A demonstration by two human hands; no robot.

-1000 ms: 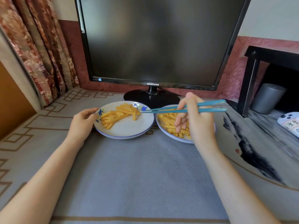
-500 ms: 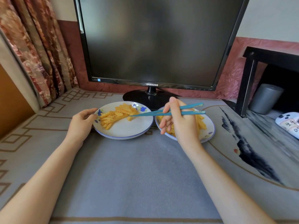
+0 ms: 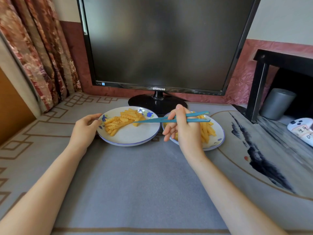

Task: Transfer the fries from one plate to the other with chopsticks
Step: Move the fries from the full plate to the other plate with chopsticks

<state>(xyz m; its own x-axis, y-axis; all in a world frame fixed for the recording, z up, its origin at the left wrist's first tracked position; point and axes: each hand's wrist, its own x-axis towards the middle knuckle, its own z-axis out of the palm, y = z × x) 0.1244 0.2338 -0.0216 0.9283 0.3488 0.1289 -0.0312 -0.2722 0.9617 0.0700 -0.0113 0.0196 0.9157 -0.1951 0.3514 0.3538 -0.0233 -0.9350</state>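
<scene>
Grey patterned surface [image 3: 135,184] with plates and a monitor

Two white plates sit side by side, the left plate [image 3: 130,139] and right plate [image 3: 218,141], rims nearly touching; the monitor's black base [image 3: 142,101] stands just behind them, and a white controller [image 3: 303,131] lies far right.

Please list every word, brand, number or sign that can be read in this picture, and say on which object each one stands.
"SAMSUNG": on the lower bezel of the monitor.
Small icons at the bezel's lower left: too small to read.
Dark handwritten characters on the white object at the right edge: cut off and blurred, not readable.
The plates, chopsticks and table mat carry patterns only, no text.
</scene>
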